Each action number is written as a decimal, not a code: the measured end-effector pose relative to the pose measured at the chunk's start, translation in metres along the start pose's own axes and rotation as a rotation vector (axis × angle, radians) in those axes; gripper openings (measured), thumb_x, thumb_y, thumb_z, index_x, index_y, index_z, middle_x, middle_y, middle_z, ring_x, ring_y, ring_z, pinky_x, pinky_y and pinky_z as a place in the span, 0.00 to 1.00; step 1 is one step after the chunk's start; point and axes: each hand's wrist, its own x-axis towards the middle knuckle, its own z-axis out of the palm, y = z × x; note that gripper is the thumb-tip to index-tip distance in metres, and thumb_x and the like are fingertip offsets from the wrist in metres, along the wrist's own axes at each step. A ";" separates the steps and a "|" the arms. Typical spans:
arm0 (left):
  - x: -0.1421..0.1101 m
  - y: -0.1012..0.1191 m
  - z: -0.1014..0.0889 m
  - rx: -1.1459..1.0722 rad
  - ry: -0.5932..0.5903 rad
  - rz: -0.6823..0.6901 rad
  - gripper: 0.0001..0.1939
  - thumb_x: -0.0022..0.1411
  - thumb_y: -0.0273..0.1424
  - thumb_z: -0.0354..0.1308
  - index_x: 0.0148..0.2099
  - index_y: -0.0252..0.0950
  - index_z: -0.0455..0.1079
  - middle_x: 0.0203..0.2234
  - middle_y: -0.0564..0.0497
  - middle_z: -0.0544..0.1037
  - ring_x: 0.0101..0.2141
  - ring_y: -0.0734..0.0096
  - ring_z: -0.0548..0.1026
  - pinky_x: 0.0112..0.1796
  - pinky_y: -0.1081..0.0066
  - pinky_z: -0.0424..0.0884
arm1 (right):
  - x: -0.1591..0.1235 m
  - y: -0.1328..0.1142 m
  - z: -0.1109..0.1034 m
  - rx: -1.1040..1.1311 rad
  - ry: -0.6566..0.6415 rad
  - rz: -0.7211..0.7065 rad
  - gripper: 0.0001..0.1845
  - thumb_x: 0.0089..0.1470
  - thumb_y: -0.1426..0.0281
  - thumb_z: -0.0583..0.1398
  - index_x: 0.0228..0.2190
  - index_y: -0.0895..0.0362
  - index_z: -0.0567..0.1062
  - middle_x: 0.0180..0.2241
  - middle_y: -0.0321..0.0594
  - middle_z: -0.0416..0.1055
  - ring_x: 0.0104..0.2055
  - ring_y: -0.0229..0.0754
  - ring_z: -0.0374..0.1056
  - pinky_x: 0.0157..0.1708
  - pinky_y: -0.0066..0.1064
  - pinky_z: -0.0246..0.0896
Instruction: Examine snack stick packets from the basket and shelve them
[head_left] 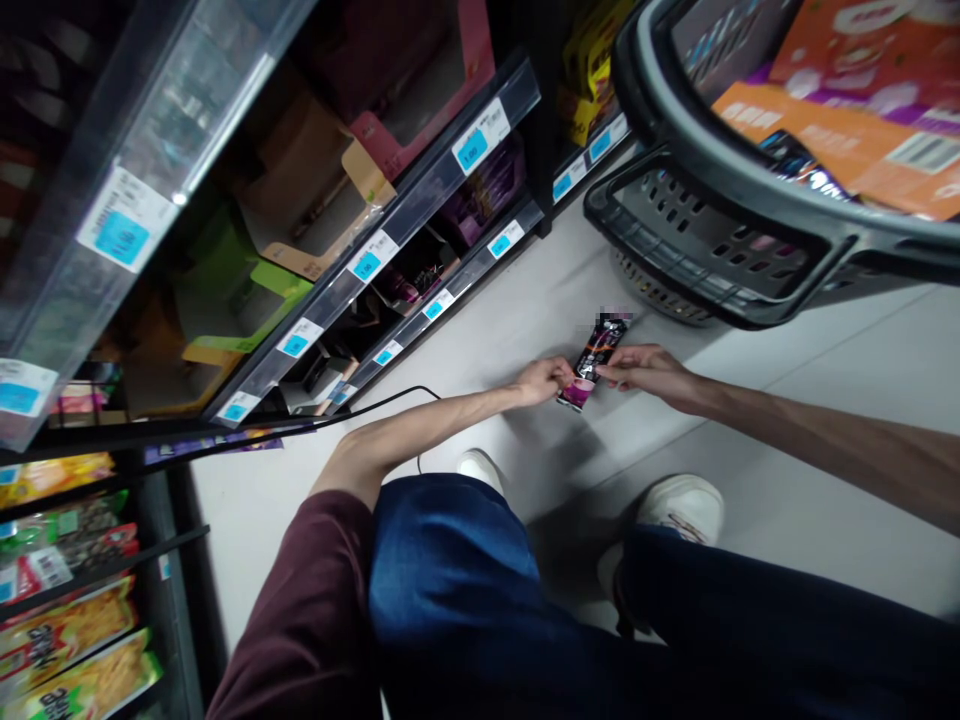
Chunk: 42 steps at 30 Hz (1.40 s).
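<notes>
Between my two hands is a narrow black and purple packet (598,345), held tilted above the pale floor. My left hand (546,381) pinches its lower left edge, near the purple end. On the opposite side, the fingers of my right hand (646,372) close on the packet's right edge. The packet looks sealed, and its print is too small to read. Just beyond my right hand stands a grey shopping basket (697,235) with a black handle.
Orange cartons (862,125) and a dark packet (806,165) lie in the basket. Shelves with price tags (367,262) and cut-open display boxes (300,262) line the left. Snack bags (71,640) hang at lower left. A thin black cable (375,402) extends from the shelf.
</notes>
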 end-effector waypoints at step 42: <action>0.008 0.017 -0.052 0.342 0.119 0.249 0.17 0.53 0.29 0.57 0.46 0.34 0.65 0.36 0.52 0.74 0.36 0.71 0.70 0.41 0.71 0.64 | 0.001 -0.004 -0.002 -0.064 -0.191 0.177 0.15 0.51 0.63 0.66 0.37 0.60 0.74 0.39 0.47 0.76 0.30 0.37 0.70 0.29 0.27 0.65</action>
